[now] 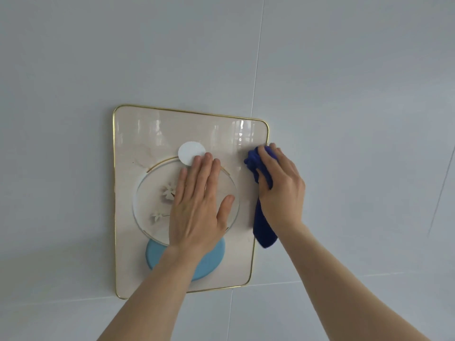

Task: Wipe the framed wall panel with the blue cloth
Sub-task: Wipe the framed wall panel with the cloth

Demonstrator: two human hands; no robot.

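Observation:
The framed wall panel [138,143] is cream with a thin gold rim, a white disc, a large glassy circle with pale flowers and a light blue disc low down. My left hand [199,205] lies flat on the panel's middle, fingers spread, holding nothing. My right hand [280,188] presses the dark blue cloth [263,230] against the panel's right edge, near the upper right corner. Part of the cloth bunches above the fingers and a tail hangs below the palm.
The panel hangs on a pale grey tiled wall [344,94] with thin grout lines. Both bare forearms reach up from the bottom of the view.

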